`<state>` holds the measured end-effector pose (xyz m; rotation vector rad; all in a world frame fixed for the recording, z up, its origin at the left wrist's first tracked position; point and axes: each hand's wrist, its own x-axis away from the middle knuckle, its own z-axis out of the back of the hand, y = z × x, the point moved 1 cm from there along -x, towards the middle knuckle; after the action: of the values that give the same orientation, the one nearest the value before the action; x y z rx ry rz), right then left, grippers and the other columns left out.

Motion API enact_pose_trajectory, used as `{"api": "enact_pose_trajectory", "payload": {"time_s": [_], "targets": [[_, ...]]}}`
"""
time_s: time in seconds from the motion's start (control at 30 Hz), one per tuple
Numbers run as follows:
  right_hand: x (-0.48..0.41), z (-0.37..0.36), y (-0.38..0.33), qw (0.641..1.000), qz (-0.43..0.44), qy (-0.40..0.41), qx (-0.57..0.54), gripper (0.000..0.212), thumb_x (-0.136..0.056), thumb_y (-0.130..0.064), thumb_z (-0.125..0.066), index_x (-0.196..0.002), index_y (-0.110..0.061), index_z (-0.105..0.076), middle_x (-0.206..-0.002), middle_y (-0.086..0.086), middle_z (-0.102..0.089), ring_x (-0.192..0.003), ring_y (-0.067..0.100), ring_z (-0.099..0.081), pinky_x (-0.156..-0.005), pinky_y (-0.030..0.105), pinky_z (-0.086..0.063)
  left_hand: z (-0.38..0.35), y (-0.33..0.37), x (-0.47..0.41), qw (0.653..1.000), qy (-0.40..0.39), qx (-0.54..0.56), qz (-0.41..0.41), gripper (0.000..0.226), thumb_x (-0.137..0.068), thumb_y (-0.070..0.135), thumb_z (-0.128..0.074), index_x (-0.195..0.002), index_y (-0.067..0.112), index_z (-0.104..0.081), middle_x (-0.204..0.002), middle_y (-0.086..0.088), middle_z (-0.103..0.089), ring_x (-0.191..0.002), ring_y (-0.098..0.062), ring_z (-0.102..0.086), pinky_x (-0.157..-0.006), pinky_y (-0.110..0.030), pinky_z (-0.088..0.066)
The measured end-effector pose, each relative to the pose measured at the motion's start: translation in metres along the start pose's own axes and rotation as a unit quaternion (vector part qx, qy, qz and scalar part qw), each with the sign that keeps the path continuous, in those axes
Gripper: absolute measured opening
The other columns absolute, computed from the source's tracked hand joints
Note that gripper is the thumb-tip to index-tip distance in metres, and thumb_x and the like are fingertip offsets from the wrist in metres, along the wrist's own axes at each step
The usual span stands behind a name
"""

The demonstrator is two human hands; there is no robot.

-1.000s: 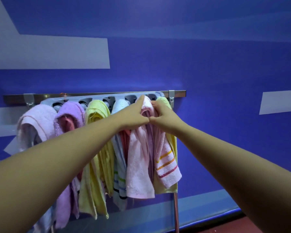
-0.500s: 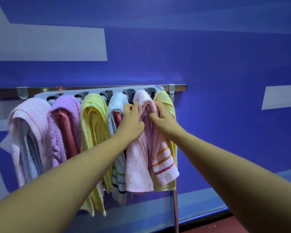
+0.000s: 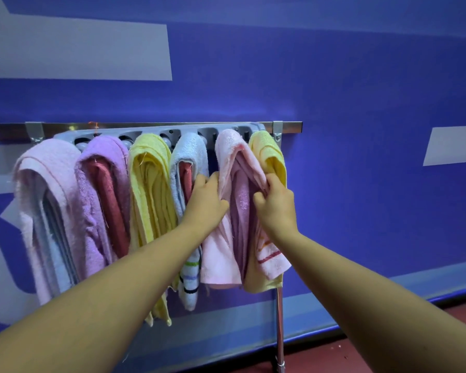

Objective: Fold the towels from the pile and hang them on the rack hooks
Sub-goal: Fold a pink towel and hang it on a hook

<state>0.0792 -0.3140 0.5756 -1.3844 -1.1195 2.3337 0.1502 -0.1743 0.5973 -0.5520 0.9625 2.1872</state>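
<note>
Hanging step, nearly finished: left hand (image 3: 209,201) and right hand (image 3: 276,203) each pinch the pink towel (image 3: 228,168) draped at the rack's (image 3: 156,130) 3 o'clock end; next, probably release and smooth

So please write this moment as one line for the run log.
stage: hanging | left hand: grips pink towel left edge | right hand: grips its right fold | rack: six bundles hung | pile: not in view
</note>
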Motion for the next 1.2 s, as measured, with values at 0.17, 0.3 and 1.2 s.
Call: {"api": "enact_pose_trajectory", "payload": {"time_s": [0.17, 0.3, 1.2], "targets": [[0.031, -0.011, 0.024, 0.999, -0.038, -0.016, -0.006, 0.008, -0.084, -0.014, -0.058, -0.086, -0.020, -0.054, -0.079, -0.005, -0.059, -0.070, 0.013, -0.054, -0.058, 0.027, -0.038, -0.028, -0.006, 0.029, 0.998, 0.008, 0.030, 0.046, 0.065, -0.077, 0.018, -0.073, -0.135, 0.003, -0.048, -0.123, -0.019, -0.052, -0.113, -0.035, -0.054, -0.100, -0.035, -0.041], [0.049, -0.016, 0.048, 0.998, -0.067, -0.006, 0.014, 0.005, -0.085, -0.014, -0.054, -0.081, -0.016, -0.053, -0.071, 0.002, -0.057, -0.069, 0.026, -0.053, -0.061, 0.041, -0.047, -0.052, -0.015, 0.045, 0.994, 0.020, 0.017, 0.108, 0.036, -0.083, 0.017, -0.067, -0.110, -0.007, -0.061, -0.123, -0.026, -0.051, -0.111, -0.041, -0.053, -0.100, -0.038, -0.039], [0.181, -0.027, 0.123, 0.963, -0.170, -0.194, 0.083, 0.033, -0.089, -0.027, -0.059, -0.120, -0.014, -0.056, -0.112, 0.007, -0.069, -0.105, 0.030, -0.063, -0.088, 0.042, -0.051, -0.100, -0.103, 0.186, 0.971, -0.154, 0.065, 0.173, 0.028, -0.084, 0.014, -0.065, -0.111, 0.009, -0.060, -0.103, -0.008, -0.067, -0.083, -0.025, -0.062, -0.077, -0.030, -0.045]]}}
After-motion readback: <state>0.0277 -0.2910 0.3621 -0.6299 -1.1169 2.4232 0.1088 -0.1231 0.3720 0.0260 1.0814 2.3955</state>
